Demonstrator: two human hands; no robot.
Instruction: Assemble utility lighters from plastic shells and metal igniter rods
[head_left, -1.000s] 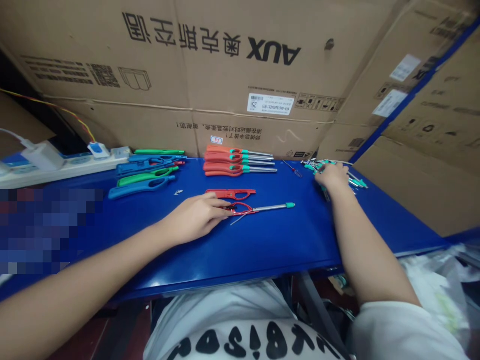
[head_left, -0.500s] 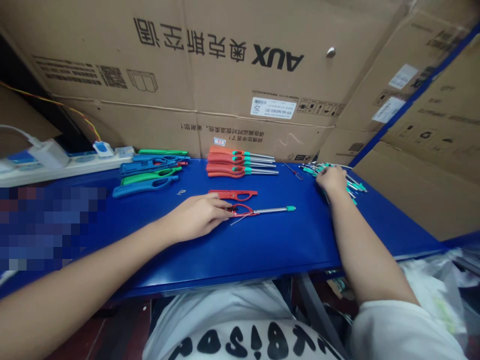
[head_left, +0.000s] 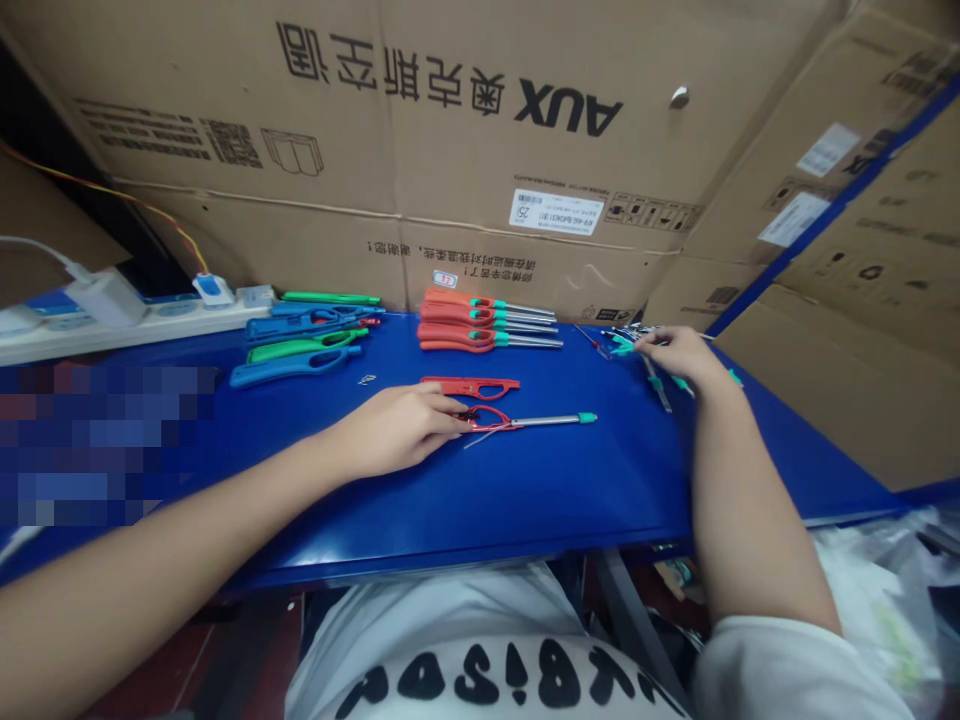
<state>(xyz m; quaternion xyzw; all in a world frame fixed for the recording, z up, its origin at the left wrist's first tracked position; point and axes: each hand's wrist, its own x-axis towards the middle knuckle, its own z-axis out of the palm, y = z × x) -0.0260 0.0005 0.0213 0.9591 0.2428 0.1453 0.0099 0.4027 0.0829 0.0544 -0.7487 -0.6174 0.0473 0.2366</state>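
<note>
Left hand: fingers closed on red lighter half. Right hand: fingertips nearly together at green-tipped parts; hold unclear. Cardboard reads "AUX", upside down.

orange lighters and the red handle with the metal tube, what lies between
In the head view, a separate red handle shell lies between them, close to the left hand.

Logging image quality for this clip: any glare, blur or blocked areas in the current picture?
Head view: pale sheen on the blue tabletop near its front edge; head view: metal-and-green parts by the right hand look soft, hard to separate; head view: a pixelated patch hides part of the left side.
</note>
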